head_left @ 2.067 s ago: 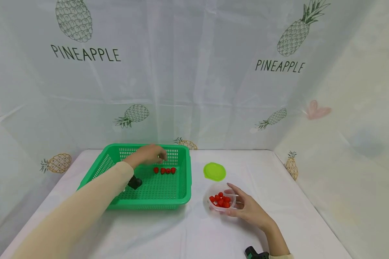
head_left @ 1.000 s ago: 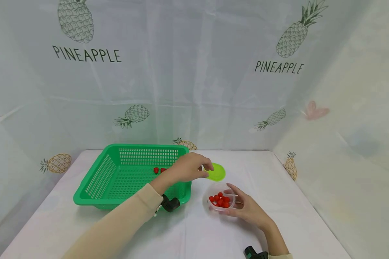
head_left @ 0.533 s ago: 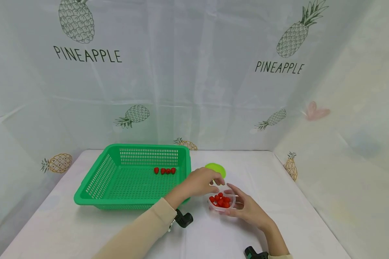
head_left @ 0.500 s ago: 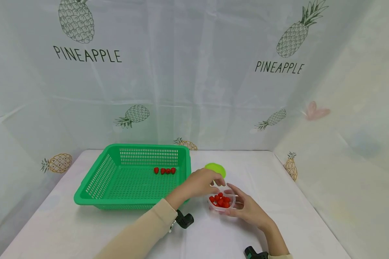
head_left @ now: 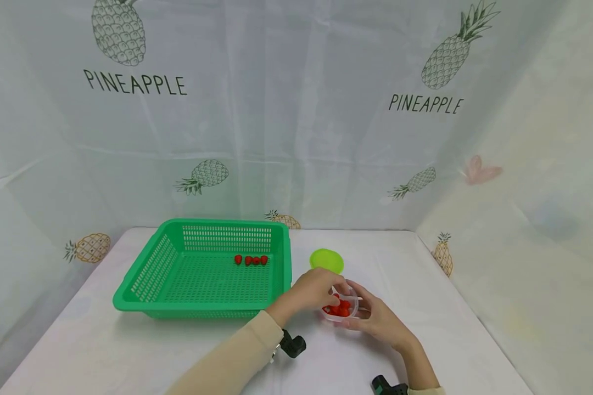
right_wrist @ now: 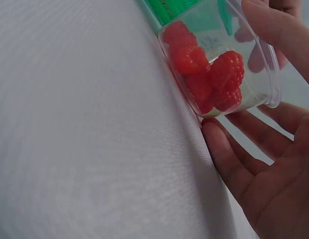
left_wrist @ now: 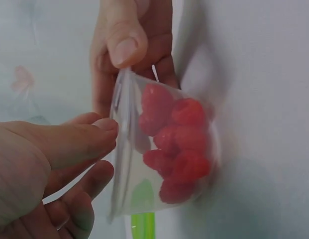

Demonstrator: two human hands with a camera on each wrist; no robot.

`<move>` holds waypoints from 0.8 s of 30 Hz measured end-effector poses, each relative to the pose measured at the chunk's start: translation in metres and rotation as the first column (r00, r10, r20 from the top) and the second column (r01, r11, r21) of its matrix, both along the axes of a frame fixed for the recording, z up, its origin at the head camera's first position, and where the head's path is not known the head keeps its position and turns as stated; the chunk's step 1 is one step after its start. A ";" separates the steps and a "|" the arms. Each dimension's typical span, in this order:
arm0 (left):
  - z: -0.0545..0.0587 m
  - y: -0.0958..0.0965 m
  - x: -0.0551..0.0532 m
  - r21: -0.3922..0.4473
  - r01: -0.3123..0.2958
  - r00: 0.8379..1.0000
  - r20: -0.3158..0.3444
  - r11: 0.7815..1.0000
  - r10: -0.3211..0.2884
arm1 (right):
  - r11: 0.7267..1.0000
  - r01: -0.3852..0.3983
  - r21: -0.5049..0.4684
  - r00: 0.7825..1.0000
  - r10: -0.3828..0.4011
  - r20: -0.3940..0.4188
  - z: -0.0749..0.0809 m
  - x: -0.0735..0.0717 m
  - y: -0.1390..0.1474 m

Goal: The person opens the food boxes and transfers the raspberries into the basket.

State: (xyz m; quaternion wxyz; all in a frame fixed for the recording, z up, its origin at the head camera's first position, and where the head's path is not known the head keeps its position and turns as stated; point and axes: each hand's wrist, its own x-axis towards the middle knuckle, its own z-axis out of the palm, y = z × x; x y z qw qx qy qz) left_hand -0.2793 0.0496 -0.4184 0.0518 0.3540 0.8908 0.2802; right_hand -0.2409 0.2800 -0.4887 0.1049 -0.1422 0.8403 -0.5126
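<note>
A small clear plastic tub [head_left: 354, 310] holding several red raspberries [head_left: 340, 310] stands on the table. My right hand [head_left: 382, 323] grips it from the right, with the thumb and fingers [right_wrist: 229, 159] spread around its side. At the tub's mouth is my left hand [head_left: 316, 291], its fingertips over the opening. In the left wrist view, those fingertips [left_wrist: 107, 124] are beside the rim, and no raspberry shows between them. Through the tub's wall [left_wrist: 127, 194], the raspberries [left_wrist: 181, 139] are seen piled at the bottom.
A green mesh basket [head_left: 212, 314] stands to the left, with several raspberries [head_left: 256, 260] in a row near its back right. A lime-green lid [head_left: 327, 259] lies behind the tub. The white tablecloth [head_left: 400, 258] runs back to a pineapple-print curtain [head_left: 296, 109].
My left hand has moved from above the basket, rightward past the lid, then down to the tub's mouth. My right hand stays on the tub. The row of raspberries in the basket looks unchanged.
</note>
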 end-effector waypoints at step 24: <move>-0.032 0.019 0.009 -0.049 -0.183 0.969 -0.178 0.982 0.172 | 1.000 -0.021 0.020 0.998 0.023 -0.064 0.002 -0.001 -0.001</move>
